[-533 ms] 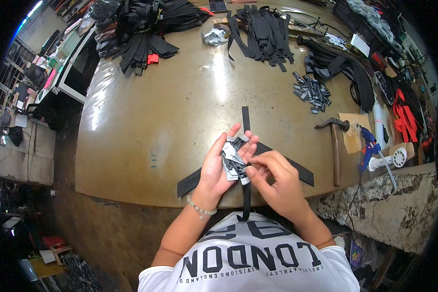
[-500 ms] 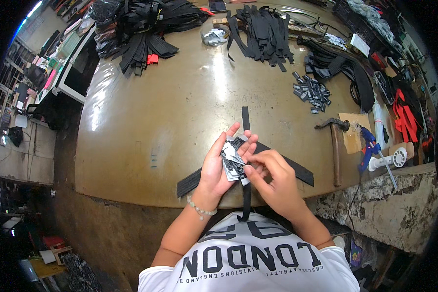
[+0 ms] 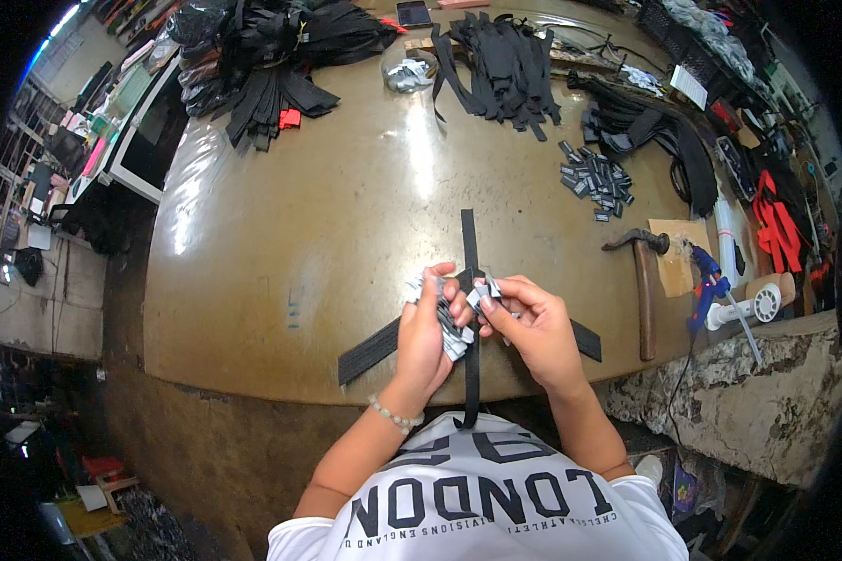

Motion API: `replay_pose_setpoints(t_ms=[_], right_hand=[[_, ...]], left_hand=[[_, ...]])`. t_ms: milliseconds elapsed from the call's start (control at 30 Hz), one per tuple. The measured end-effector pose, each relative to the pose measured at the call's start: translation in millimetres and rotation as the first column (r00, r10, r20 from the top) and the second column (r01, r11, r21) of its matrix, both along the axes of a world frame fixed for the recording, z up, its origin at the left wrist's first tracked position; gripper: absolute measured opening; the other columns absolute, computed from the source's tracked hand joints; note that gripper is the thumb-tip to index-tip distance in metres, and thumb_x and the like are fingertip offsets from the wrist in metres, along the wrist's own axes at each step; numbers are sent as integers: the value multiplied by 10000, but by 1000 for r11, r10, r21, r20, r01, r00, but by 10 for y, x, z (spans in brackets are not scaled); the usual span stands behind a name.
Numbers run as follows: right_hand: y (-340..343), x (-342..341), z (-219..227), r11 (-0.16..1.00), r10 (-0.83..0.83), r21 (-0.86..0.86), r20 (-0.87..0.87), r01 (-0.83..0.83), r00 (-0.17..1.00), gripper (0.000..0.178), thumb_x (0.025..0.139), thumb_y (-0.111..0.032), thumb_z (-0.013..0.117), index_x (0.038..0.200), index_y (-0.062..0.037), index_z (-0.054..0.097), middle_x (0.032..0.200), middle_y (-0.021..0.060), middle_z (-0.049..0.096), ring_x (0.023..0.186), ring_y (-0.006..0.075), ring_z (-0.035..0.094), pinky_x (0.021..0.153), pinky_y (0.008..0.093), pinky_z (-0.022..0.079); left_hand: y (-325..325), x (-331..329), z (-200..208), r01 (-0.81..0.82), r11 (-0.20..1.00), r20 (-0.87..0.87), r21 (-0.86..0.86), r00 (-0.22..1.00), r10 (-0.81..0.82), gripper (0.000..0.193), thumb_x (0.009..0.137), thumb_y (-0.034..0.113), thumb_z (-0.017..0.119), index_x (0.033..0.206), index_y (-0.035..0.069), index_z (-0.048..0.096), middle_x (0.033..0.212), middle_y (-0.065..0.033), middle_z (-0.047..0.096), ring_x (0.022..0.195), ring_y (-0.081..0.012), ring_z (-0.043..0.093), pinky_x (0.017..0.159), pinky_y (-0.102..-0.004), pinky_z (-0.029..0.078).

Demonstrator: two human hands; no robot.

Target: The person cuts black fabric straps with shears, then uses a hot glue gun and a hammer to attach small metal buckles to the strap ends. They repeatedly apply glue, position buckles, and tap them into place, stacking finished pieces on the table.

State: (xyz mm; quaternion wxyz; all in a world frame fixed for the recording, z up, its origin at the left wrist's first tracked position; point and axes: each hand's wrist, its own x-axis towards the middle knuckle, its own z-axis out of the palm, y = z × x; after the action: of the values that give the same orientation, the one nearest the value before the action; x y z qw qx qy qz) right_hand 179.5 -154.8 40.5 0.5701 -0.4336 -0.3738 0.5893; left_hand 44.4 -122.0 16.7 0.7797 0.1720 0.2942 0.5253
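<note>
Curled around a bunch of small black-and-white labels [image 3: 455, 342], my left hand [image 3: 421, 344] is held over the near part of the table, with label ends sticking out beside its fingers. My right hand [image 3: 543, 337], just to its right, pinches a few more labels [image 3: 482, 294] between thumb and fingers. Beneath both hands a narrow black strap [image 3: 469, 234] runs toward me and over the table edge. Wider black webbing strips show on either side, the left one [image 3: 369, 352] and the right one [image 3: 586, 342]; their crossing is partly hidden by my hands.
A hammer [image 3: 646, 290] and a blue glue gun [image 3: 709, 279] lie to the right, near a white spool [image 3: 767, 302]. Small dark labels are piled [image 3: 597, 179] farther back. Black strap bundles [image 3: 505, 70] and a clear bowl [image 3: 409, 73] stand at the far side.
My left hand has gone from an open palm carrying the labels to curled fingers around them. My right hand has drawn slightly away and now holds some labels.
</note>
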Motion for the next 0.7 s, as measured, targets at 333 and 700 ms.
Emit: replay_pose_setpoints(t_ms=[333, 700], right_hand=[[-7, 10, -66, 996, -71, -60, -169, 62, 983, 259, 872, 50, 660, 1117, 84, 584, 1044, 131, 652, 933, 158, 651, 777, 280, 579], [64, 75, -143, 975, -212, -169, -532, 142, 820, 158, 964, -94, 588, 1110, -35, 586, 1007, 109, 652, 853, 156, 651, 680, 265, 568]], left_hand=[[57, -45, 112, 165, 966, -544, 201, 839, -30, 123, 883, 154, 724, 914, 46, 676, 682, 67, 573, 552, 17, 424, 487, -155, 300], [123, -114, 168, 18, 985, -126, 169, 992, 3, 114, 979, 139, 539, 926, 100, 446, 948, -161, 666, 572, -47, 416, 472, -183, 333]])
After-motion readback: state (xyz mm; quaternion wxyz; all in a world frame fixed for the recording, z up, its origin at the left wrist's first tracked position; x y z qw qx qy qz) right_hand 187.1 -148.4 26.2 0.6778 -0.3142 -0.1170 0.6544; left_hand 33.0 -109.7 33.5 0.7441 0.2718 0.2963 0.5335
